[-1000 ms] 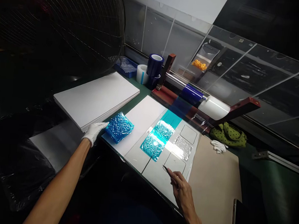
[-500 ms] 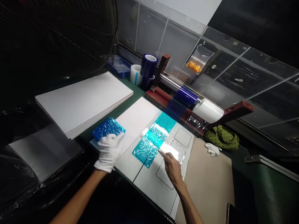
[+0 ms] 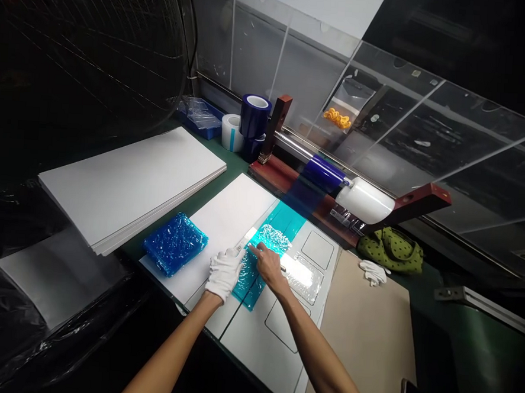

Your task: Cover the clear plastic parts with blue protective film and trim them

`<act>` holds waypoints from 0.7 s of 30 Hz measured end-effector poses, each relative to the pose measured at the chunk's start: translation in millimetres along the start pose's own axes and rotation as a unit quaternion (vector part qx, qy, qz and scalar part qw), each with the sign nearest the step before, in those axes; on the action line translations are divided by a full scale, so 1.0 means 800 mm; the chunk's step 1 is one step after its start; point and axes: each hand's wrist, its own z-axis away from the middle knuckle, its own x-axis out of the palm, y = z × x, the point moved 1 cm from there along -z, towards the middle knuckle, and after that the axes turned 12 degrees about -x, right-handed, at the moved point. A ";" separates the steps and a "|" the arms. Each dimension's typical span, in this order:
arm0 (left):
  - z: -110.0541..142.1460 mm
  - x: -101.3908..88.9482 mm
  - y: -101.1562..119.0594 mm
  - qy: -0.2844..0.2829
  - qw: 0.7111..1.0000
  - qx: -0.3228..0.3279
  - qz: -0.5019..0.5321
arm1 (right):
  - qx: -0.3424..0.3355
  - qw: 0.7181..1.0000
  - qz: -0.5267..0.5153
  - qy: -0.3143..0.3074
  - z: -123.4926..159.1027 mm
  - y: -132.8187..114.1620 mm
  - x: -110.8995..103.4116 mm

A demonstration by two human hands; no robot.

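Observation:
My left hand, in a white glove, is at the left edge of a glossy turquoise film piece. Its fingers are curled together, and what they grip is hidden. My bare right hand bends over the same piece, its fingertips close to the gloved ones. A short slim end sticks out beside the right palm; I cannot make out the object. Below lies a pale board with dark outlined rectangles and a clear wrinkled film piece. Left of my hands sits a stack of blue film pieces.
Behind the board, a wooden stand carries a blue film roll and a white roll. A stack of white sheets lies left, near a large fan. Brown cardboard and a green dotted pouch are right.
My left hand has left the stack of blue pieces and moved right to the turquoise film's edge. My right hand has moved left across the film, bringing both hands close together. The view has shifted slightly.

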 end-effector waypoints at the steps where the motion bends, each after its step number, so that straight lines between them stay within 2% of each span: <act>1: 0.000 0.001 0.001 0.003 1.000 -0.008 -0.006 | -0.003 1.000 0.000 -0.001 -0.003 -0.001 -0.001; 5: 0.000 0.003 0.003 0.011 1.000 -0.024 -0.013 | -0.010 1.000 -0.003 -0.007 -0.008 -0.001 -0.002; 9: 0.000 0.003 -0.002 0.006 1.000 -0.018 0.006 | -0.003 1.000 -0.004 -0.015 0.014 0.009 0.002; 12: 0.000 0.000 -0.005 0.000 0.999 -0.026 0.037 | 0.013 1.000 -0.003 -0.024 0.051 0.024 0.006; 17: -0.002 -0.008 -0.002 -0.012 0.990 -0.063 0.127 | 0.053 0.998 -0.005 -0.035 0.131 0.050 0.015; 19: -0.001 -0.015 -0.003 -0.013 0.980 -0.092 0.176 | 0.083 0.995 -0.042 -0.017 0.162 0.053 0.023; 21: 0.008 -0.021 -0.010 -0.017 0.963 -0.131 0.234 | 0.117 0.986 -0.120 0.021 0.187 0.048 0.035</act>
